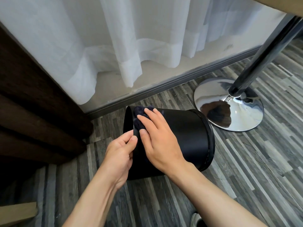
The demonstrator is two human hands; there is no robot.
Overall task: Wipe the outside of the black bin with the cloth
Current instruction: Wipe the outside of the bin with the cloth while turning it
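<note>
The black bin (188,138) lies tipped on its side on the grey wood-pattern floor, one end facing left and the ringed end facing right. My left hand (119,153) pinches the left edge of the bin between thumb and fingers. My right hand (157,136) lies flat on top of the bin's side and presses a dark cloth (139,115) against it near that left edge. Most of the cloth is hidden under my fingers.
A chrome round table base (229,104) with a dark pole (265,54) stands just right of the bin. White sheer curtains (114,46) hang behind along a grey skirting. A dark brown curtain (32,112) fills the left. A shoe (196,220) shows at the bottom.
</note>
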